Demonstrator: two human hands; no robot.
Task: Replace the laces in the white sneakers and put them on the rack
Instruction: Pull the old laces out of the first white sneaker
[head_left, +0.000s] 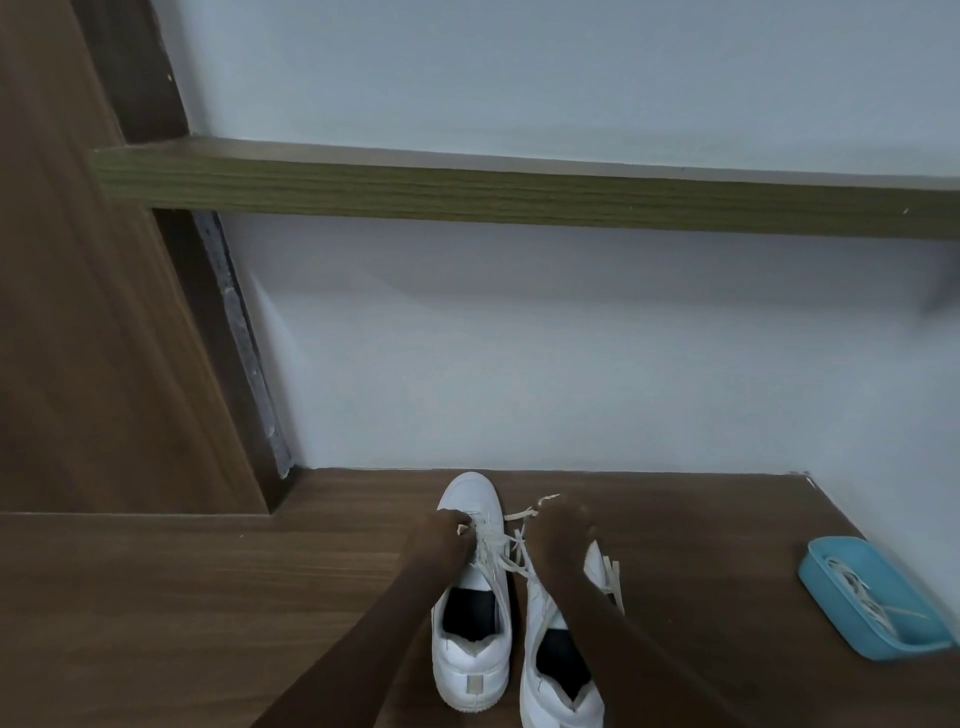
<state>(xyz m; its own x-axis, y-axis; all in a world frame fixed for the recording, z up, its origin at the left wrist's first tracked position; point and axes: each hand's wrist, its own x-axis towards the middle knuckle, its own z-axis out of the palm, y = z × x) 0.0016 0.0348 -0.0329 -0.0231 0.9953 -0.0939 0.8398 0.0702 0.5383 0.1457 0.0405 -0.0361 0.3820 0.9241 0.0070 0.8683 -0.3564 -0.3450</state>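
Note:
Two white sneakers stand side by side on the wooden floor, toes toward the wall. The left sneaker (470, 613) has a pale lace (496, 553) partly threaded through its eyelets. My left hand (441, 532) grips the lace at the sneaker's left eyelets near the toe. My right hand (563, 525) pinches the other lace end, which sticks out past my fingers. The right sneaker (558, 665) lies under my right forearm, its front hidden by my hand.
A light blue tray (872, 597) with loose white laces in it sits on the floor at the right. A wooden shelf board (519, 195) runs along the wall above. A brown door (78, 312) and its frame stand at the left.

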